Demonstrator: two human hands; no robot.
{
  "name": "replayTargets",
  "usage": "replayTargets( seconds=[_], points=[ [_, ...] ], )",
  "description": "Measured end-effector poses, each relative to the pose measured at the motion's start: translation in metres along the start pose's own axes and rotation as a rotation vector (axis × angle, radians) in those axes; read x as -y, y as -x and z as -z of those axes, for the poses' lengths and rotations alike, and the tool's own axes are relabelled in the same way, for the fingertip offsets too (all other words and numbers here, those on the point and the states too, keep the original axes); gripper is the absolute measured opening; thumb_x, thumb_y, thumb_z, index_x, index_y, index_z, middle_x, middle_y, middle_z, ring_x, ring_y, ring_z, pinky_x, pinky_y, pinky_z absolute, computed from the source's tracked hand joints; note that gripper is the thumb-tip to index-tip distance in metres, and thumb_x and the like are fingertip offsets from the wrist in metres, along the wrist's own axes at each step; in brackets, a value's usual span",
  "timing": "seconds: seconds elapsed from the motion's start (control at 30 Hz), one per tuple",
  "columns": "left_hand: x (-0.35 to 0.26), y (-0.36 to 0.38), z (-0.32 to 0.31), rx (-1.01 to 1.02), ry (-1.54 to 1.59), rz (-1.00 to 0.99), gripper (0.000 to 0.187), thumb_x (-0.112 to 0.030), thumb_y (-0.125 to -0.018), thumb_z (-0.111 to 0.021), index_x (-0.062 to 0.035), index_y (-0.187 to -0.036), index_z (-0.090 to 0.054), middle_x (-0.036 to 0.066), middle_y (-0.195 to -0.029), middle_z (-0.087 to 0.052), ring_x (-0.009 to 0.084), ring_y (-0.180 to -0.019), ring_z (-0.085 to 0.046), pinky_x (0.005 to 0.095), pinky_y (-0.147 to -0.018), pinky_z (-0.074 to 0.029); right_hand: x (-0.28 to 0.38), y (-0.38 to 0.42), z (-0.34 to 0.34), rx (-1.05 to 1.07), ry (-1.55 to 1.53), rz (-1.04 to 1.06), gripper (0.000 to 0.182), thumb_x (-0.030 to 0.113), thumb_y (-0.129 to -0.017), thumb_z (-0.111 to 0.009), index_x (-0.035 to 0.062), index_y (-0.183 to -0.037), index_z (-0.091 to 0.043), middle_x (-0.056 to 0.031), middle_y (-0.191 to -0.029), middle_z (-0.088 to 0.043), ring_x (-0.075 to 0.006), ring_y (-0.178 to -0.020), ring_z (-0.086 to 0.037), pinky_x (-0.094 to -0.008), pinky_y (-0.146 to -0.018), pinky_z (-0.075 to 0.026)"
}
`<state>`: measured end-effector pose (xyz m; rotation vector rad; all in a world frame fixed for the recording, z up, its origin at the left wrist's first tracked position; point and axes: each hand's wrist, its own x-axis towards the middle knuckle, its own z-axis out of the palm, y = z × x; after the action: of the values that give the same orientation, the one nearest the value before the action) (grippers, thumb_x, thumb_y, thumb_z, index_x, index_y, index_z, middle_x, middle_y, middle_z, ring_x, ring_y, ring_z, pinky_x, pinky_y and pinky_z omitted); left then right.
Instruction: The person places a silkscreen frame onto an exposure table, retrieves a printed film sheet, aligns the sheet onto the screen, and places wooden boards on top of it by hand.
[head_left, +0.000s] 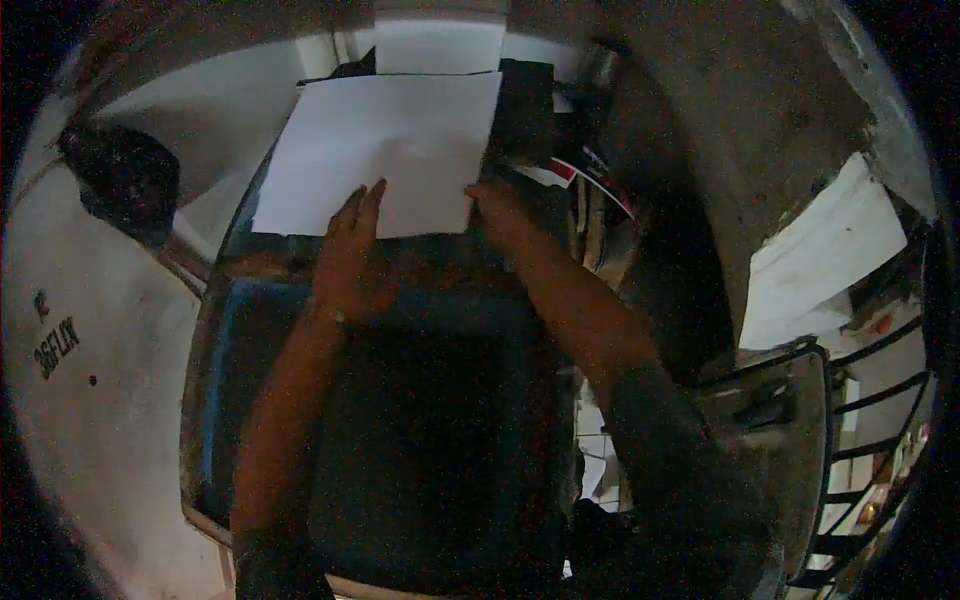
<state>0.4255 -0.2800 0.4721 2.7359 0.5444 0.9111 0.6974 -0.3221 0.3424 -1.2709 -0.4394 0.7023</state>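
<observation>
A large white sheet of paper [330, 140] lies at the far end of a dark table. Across its near edge my left hand [350, 245] rests with fingers stretched out and the fingertips on the paper. At the paper's right edge, near the lower right corner, my right hand [500, 215] has its fingers closed on the edge. A soft shadow falls on the sheet between both hands.
The dark table [420, 400] with a blue border stretches toward me. Another white paper [440, 40] is beyond the sheet. A black bag [125, 180] hangs at the left. On the right are a white sheet [825, 255] and a dark metal rack [880, 410].
</observation>
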Motion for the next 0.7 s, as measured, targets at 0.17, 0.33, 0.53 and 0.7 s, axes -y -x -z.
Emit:
replayTargets(
  seconds=[0.17, 0.33, 0.53, 0.7],
  points=[
    [0.028, -0.007, 0.003, -0.139, -0.264, -0.033, 0.062, -0.027, -0.081, -0.073, -0.0128, -0.137, -0.051, 0.027, -0.125, -0.057, 0.0428, -0.116, -0.055, 0.0485, -0.093, -0.048, 0.087, 0.06, -0.084, 0.122, -0.323, -0.03, 0.043, 0.016, -0.081, -0.072, 0.0059, -0.12, -0.057, -0.0081, -0.104, -0.061, -0.0266, -0.089, -0.063, -0.0443, -0.076, -0.055],
    [0.071, -0.012, 0.033, -0.291, -0.137, 0.29, 0.033, -0.022, -0.094, -0.053, -0.0114, -0.124, -0.062, 0.021, -0.103, -0.068, 0.0409, -0.093, -0.066, 0.0463, -0.079, -0.052, 0.038, 0.007, -0.051, 0.268, -0.199, 0.163, 0.037, 0.021, -0.086, -0.068, 0.0067, -0.119, -0.058, -0.007, -0.103, -0.061, -0.0249, -0.089, -0.062, -0.0428, -0.074, -0.056],
    [0.168, -0.022, 0.05, -0.651, -0.35, 0.263, 0.028, -0.024, -0.094, -0.055, -0.0024, -0.107, -0.067, 0.024, -0.094, -0.068, 0.0383, -0.085, -0.068, 0.0446, -0.072, -0.052, 0.007, -0.048, 0.055, 0.18, 0.208, 0.215, 0.051, 0.029, -0.083, -0.071, 0.0045, -0.125, -0.054, -0.0123, -0.111, -0.06, -0.0291, -0.097, -0.061, -0.0437, -0.082, -0.053],
    [0.174, -0.029, 0.064, -0.712, -0.208, 0.24, 0.03, -0.023, -0.094, -0.057, 0.0035, -0.105, -0.065, 0.02, -0.088, -0.07, 0.0289, -0.078, -0.07, 0.0406, -0.068, -0.053, 0.01, -0.09, 0.125, 0.042, 0.731, 0.232, 0.064, 0.036, -0.08, -0.074, 0.0027, -0.129, -0.051, -0.0166, -0.118, -0.058, -0.0325, -0.104, -0.06, -0.0444, -0.089, -0.05]
  ],
)
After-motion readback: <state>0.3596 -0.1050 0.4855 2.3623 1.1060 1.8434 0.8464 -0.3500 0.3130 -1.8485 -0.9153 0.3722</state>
